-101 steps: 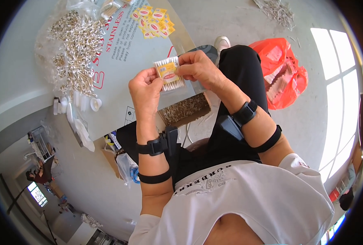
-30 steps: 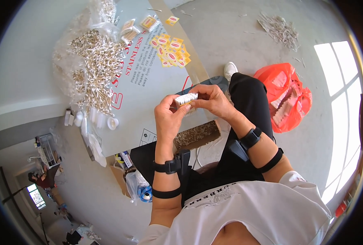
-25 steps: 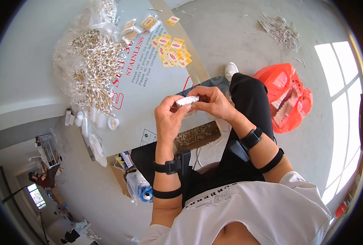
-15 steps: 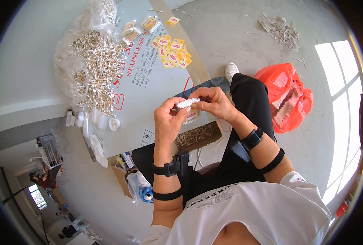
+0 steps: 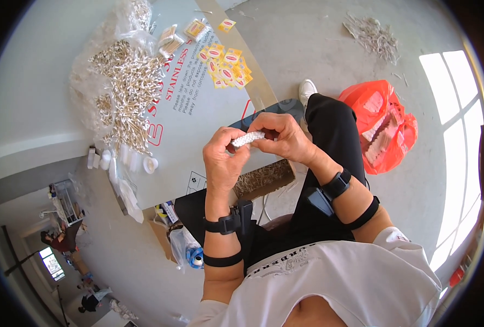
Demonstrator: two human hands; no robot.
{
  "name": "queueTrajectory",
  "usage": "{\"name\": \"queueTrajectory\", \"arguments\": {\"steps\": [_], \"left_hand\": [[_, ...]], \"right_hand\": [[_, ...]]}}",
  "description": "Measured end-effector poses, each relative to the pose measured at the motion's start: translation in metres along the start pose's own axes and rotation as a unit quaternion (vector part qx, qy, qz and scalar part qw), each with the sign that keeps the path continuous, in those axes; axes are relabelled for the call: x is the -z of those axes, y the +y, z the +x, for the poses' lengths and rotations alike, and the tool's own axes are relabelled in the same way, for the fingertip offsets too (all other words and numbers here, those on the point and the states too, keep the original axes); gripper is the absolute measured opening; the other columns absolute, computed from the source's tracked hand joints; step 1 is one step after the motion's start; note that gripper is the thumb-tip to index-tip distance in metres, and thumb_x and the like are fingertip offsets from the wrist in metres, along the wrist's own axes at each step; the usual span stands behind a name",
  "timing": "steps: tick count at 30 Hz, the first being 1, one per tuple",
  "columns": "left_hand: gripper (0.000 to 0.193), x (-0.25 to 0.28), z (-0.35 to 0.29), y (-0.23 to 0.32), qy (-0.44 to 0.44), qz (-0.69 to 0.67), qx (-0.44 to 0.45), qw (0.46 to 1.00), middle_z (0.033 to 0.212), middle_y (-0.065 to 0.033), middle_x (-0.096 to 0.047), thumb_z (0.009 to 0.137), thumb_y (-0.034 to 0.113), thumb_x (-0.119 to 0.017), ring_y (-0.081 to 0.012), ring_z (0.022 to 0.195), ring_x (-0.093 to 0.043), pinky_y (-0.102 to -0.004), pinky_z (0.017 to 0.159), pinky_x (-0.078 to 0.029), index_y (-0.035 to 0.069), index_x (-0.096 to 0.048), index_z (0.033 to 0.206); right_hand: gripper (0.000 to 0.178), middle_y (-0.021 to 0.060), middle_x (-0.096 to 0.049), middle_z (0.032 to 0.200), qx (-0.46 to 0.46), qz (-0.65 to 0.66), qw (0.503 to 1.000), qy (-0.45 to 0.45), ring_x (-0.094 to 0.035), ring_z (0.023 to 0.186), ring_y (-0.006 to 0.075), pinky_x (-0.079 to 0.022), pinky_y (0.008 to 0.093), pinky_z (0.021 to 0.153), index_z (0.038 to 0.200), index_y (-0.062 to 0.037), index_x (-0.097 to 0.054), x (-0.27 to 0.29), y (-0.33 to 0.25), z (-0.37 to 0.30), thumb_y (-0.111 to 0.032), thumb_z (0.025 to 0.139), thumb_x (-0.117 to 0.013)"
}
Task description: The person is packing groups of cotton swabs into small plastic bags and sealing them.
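Between my two hands is a packed bundle of cotton swabs [image 5: 248, 138], its white cotton tips facing up. My left hand [image 5: 222, 158] pinches one end with thumb and fingers. At the other end, my right hand [image 5: 285, 139] closes on it the same way. Both hands are over the table's near edge, above a cardboard box [image 5: 266, 181] of loose swabs. Farther left on the table lies a big heap of loose cotton swabs [image 5: 130, 92], partly in a clear plastic bag [image 5: 86, 82]. Small yellow cards [image 5: 228, 68] are scattered beyond my hands.
Packed swab bundles [image 5: 197, 30] lie at the table's [image 5: 171, 141] far side. A red plastic bag [image 5: 381, 158] with pink packs stands on the floor at right. Discarded sticks [image 5: 370, 38] are piled beyond. Small white containers [image 5: 150, 164] sit at the left corner.
The bundle has turned in my hands: the yellow card on it showed below the tips before and is now out of sight. Both hands stay closed on it.
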State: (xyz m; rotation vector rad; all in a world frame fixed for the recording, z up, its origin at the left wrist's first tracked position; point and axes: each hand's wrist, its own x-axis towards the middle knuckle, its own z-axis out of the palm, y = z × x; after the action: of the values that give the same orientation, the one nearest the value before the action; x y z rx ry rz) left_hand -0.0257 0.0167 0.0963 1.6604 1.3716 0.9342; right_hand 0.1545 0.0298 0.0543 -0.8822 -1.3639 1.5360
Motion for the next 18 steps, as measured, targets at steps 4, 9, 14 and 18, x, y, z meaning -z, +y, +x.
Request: {"name": "queueTrajectory", "arguments": {"steps": [4, 9, 14, 18], "left_hand": [[0.017, -0.0005, 0.0029, 0.0015, 0.023, -0.027, -0.025, 0.999, 0.081, -0.0018, -0.061, 0.071, -0.005, -0.065, -0.0094, 0.068, -0.053, -0.0232, 0.060, -0.043, 0.001, -0.063, 0.086], [0.017, 0.0019, 0.0004, 0.0056, 0.006, -0.036, -0.037, 0.999, 0.080, -0.0012, -0.061, 0.068, -0.007, -0.064, -0.0082, 0.065, -0.050, -0.0229, 0.057, -0.042, 0.001, -0.062, 0.083], [0.016, 0.0034, -0.0017, 0.0009, 0.012, -0.031, -0.053, 0.998, 0.078, -0.0018, -0.061, 0.067, -0.007, -0.065, -0.0083, 0.063, -0.050, -0.0227, 0.057, -0.042, 0.001, -0.063, 0.082], [0.017, 0.0039, -0.0042, -0.0019, 0.012, -0.045, -0.064, 0.997, 0.079, -0.0025, -0.061, 0.068, -0.008, -0.066, -0.0081, 0.064, -0.051, -0.0225, 0.058, -0.042, 0.000, -0.063, 0.083]], "right_hand": [[0.017, -0.0026, -0.053, 0.079, 0.017, -0.020, 1.000, 0.014, -0.046, 0.067, 0.0043, -0.037, 0.0208, 0.058, 0.091, -0.0030, -0.064, -0.0020, -0.0045, 0.0026, -0.004, 0.075, -0.070], [0.016, -0.0029, -0.055, 0.081, 0.040, -0.004, 0.999, -0.013, -0.047, 0.072, 0.0043, -0.036, 0.0206, 0.060, 0.090, -0.0038, -0.064, 0.0007, -0.0057, 0.0007, -0.002, 0.074, -0.068], [0.015, -0.0030, -0.055, 0.080, 0.049, -0.015, 0.999, -0.016, -0.046, 0.072, 0.0050, -0.036, 0.0211, 0.060, 0.088, -0.0042, -0.064, -0.0004, -0.0026, 0.0006, -0.003, 0.074, -0.068], [0.014, -0.0035, -0.056, 0.080, 0.046, -0.050, 0.997, -0.021, -0.046, 0.070, 0.0050, -0.037, 0.0210, 0.060, 0.088, -0.0042, -0.064, -0.0002, -0.0057, -0.0004, -0.004, 0.074, -0.068]]}}
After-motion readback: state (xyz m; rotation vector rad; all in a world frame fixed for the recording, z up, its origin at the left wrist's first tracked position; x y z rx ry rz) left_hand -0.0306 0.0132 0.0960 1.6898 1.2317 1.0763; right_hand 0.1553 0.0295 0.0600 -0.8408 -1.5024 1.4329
